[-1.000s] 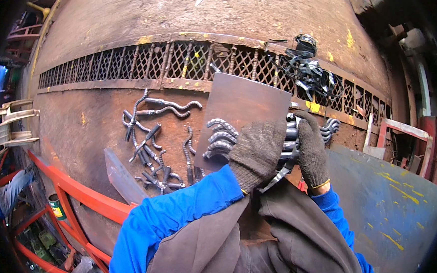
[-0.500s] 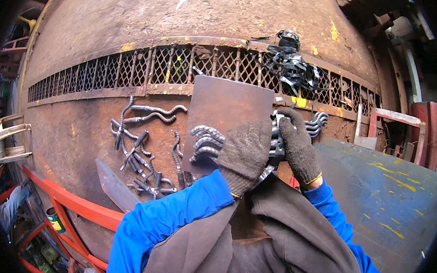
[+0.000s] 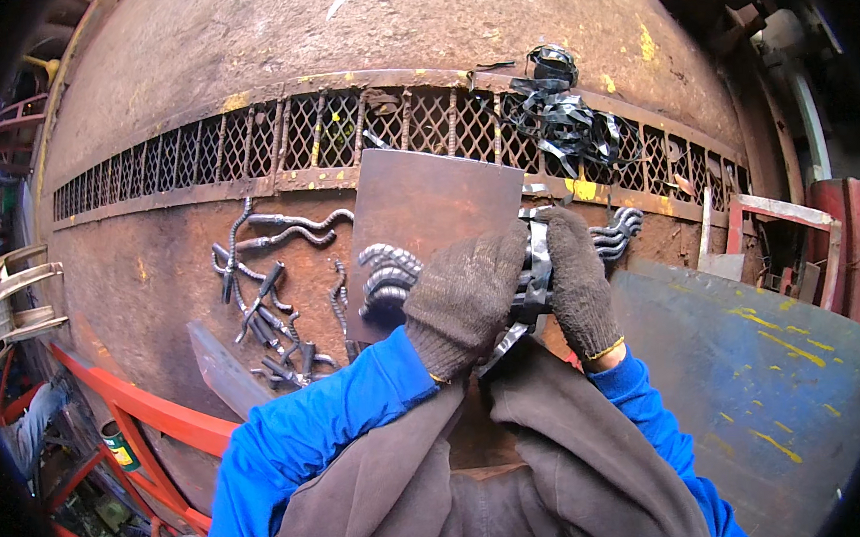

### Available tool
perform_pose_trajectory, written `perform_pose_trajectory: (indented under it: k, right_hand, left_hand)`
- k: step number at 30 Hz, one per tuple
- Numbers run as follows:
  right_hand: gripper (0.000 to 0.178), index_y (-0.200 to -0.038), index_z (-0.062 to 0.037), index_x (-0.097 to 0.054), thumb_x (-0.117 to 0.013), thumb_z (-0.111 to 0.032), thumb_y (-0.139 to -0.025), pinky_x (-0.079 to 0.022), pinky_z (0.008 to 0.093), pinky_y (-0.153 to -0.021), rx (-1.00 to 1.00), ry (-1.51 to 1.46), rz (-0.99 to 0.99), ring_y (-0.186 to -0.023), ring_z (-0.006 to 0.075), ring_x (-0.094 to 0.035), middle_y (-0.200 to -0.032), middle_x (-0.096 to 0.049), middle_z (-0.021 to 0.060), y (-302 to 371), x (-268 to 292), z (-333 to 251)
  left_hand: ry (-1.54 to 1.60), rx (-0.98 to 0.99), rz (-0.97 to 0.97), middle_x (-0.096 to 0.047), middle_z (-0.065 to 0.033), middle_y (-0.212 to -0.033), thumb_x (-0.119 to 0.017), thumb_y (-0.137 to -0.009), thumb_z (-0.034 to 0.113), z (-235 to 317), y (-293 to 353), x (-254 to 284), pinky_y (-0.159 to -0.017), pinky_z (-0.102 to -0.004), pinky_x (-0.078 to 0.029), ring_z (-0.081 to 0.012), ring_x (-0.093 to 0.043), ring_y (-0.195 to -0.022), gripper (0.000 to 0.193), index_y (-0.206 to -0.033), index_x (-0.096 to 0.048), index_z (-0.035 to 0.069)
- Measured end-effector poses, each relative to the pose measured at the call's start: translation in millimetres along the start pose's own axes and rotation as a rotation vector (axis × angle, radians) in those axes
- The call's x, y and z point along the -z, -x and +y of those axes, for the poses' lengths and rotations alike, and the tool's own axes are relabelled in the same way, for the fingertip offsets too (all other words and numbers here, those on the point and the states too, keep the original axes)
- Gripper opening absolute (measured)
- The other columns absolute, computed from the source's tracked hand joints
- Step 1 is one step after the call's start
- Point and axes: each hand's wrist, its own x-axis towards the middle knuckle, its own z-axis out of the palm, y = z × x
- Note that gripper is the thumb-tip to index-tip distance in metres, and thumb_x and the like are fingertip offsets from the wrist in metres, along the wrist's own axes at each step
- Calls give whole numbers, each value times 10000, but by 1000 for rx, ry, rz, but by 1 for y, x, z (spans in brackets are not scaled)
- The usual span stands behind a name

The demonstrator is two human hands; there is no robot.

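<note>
Rusty steel floor [image 3: 239, 44], mesh grating [image 3: 274, 140] (yellow-flecked), orange railing [image 3: 133, 405] alongside.

Rusty steel desk [image 3: 191, 57]: carrying all loose items. Mesh grating strip [image 3: 274, 140]: running across the desk from left to right edge. Tangle of dark metal strapping [image 3: 558, 113]: lying on the grating toward the right edge. Bent rebar pieces [image 3: 274, 288]: lying scattered below the grating, left of centre. Red railing [image 3: 144, 414]: running along the desk's near left edge. Blue painted plate [image 3: 771, 376]: lying off the right corner.
</note>
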Motion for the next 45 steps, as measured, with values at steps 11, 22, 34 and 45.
perform_pose_trajectory:
  k: [11, 22, 34, 45]
  right_hand:
    - [356, -1288, 32, -566, -373, -197, -1096, -406, 412, -1082, 142, 133, 120, -1226, 358, -546, -1282, -574, 215, 12, -8, 5]
    - [472, -1391, -36, -506, -584, -262, -984, -433, 414, -1066, -87, 109, -59, -1230, 353, -558, -1340, -550, 222, 6, 21, -31]
    - [804, -1486, -62, -438, -732, -180, -748, -422, 502, -1033, 526, 903, -213, -1173, 377, -559, -1219, -585, 187, -1, 8, -58]
    - [501, -1348, -40, -537, -579, -154, -862, -472, 454, -923, 566, 975, -116, -1102, 338, -580, -1135, -597, 160, 3, 0, -49]
  left_hand:
    - [-141, -39, 101, -617, -185, -1172, -635, -806, 197, 3, -2, -10, -944, -467, -505, -361, -612, -1096, 547, -1320, -579, 18]
    - [-49, -13, 44, -595, -173, -1054, -608, -844, 205, 0, -1, -6, -832, -462, -494, -342, -605, -944, 510, -1305, -539, -4]
    - [-301, -30, 25, -597, -187, -962, -589, -837, 144, -1, 5, -13, -770, -428, -513, -327, -612, -900, 381, -1161, -577, -56]
    - [1, 107, -246, -612, -195, -1221, -838, -618, 291, -17, 6, 29, -966, -475, -499, -386, -608, -1127, 774, -1288, -557, 24]
